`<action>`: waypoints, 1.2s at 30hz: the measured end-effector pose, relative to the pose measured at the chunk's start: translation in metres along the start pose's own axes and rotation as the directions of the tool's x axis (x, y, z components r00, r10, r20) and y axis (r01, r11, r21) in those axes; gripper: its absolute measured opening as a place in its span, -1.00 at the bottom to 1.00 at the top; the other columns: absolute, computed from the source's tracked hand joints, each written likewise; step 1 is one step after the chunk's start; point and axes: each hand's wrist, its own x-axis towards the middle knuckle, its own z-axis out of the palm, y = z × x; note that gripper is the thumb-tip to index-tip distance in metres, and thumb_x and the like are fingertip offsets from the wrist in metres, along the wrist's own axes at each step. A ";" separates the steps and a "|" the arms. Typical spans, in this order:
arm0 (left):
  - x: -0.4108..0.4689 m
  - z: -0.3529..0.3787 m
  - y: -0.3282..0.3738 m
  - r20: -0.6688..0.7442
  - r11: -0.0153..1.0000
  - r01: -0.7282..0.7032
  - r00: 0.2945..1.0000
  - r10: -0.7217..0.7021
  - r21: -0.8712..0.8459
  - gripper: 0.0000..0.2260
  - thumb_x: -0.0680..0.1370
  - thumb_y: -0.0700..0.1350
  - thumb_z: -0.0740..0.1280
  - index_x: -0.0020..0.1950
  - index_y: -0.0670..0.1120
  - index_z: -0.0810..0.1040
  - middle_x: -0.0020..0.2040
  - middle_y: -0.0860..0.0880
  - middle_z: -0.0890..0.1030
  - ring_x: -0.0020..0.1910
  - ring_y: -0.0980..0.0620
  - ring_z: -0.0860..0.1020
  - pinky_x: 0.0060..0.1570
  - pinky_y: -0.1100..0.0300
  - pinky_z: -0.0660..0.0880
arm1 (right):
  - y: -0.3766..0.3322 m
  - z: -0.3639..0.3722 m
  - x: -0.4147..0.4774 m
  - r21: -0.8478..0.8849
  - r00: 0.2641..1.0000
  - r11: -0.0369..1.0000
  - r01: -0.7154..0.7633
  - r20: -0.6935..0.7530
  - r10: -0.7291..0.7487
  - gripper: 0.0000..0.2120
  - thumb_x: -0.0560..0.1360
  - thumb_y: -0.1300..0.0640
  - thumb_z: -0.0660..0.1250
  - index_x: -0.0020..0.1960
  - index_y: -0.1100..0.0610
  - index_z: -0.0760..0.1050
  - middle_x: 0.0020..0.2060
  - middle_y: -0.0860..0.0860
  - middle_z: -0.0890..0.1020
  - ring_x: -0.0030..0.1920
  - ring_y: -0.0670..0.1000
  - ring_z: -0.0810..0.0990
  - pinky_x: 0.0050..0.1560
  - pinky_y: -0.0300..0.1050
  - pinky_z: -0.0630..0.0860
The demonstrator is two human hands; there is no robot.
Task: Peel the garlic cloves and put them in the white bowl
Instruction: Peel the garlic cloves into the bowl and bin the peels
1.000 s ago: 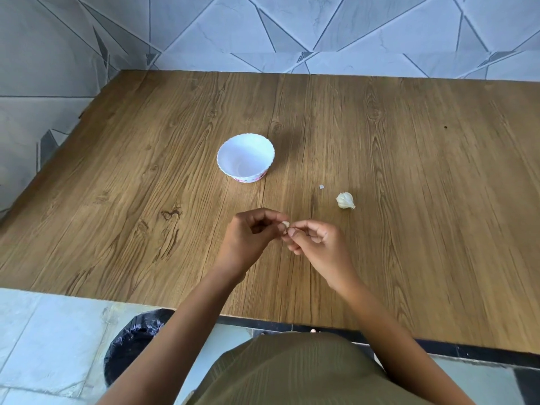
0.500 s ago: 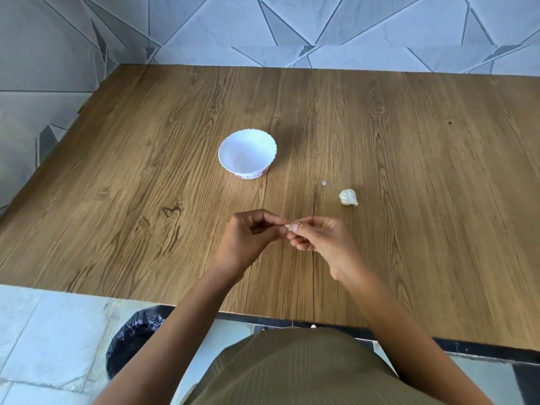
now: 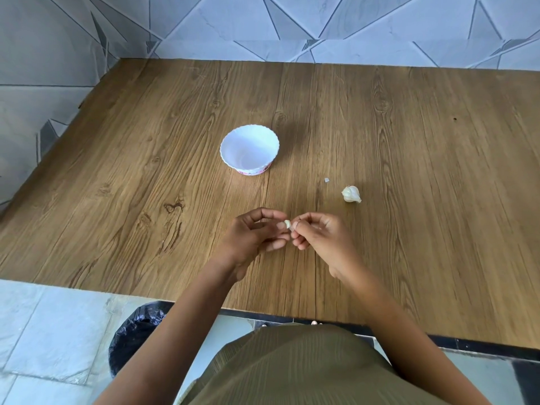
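One clove (image 3: 287, 223) in play, head view only. It's pinched between both hands just above the near-centre tabletop (image 3: 409, 141). Left hand (image 3: 251, 238) fingers (image 3: 271, 213) curl round it from the left. Right hand (image 3: 324, 238) fingers (image 3: 306, 217) pinch at its right end. Only a pale stub shows between the fingertips, so the long axis is hard to call: roughly left-right, not sure. Can't tell how much skin is on it at this size.

Key relation: white bowl (image 3: 249, 128) lies far and slightly left of the clove, well apart, nothing between them. Left hand is nearer the bowl, so my guess is the drop goes far-left from that hand once the skin is off. Step in hand looks like peeling, early in the task.

Counts:
- One bowl, no cloves visible inside.
- One garlic bulb (image 3: 351, 194) on the tabletop, right and slightly far of the right hand, near but not touching.
- One small scrap (image 3: 326, 180), likely skin, just far-left of the bulb.
- Two hands, both busy.
- One black-bagged bin (image 3: 137, 331) on the floor, near-left below the tabletop edge.
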 end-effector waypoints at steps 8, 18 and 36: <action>0.000 0.006 -0.001 -0.073 0.847 -0.239 0.948 0.309 0.475 -0.92 0.47 -0.33 0.39 -0.09 -0.19 0.62 -0.25 -0.13 0.63 -0.24 -0.06 0.59 -0.14 0.06 0.56 | 0.003 0.003 -0.001 0.010 0.998 1.000 0.016 -0.063 -0.016 -0.85 0.47 0.36 0.32 -0.27 0.23 0.54 -0.46 0.01 0.56 -0.46 -0.11 0.52 -0.43 -0.29 0.47; 0.001 0.008 -0.001 -0.015 0.901 -0.223 0.969 0.246 0.373 -0.89 0.47 -0.30 0.40 -0.11 -0.10 0.64 -0.28 -0.07 0.68 -0.25 0.04 0.65 -0.20 0.23 0.60 | 0.004 0.002 0.001 0.006 0.998 1.000 0.019 -0.061 -0.018 -0.81 0.47 0.37 0.29 -0.30 0.21 0.53 -0.51 -0.05 0.55 -0.49 -0.14 0.50 -0.45 -0.31 0.45; 0.004 0.001 -0.006 -0.075 0.967 -0.141 0.984 0.160 0.213 -0.90 0.54 -0.17 0.35 -0.12 -0.09 0.66 -0.22 -0.08 0.69 -0.24 0.11 0.64 -0.27 0.33 0.56 | 0.015 -0.003 -0.001 -0.509 0.959 0.825 0.244 0.001 -0.283 -0.83 0.48 0.16 0.38 -0.21 0.25 0.56 -0.38 0.06 0.61 -0.38 0.02 0.54 -0.36 -0.09 0.44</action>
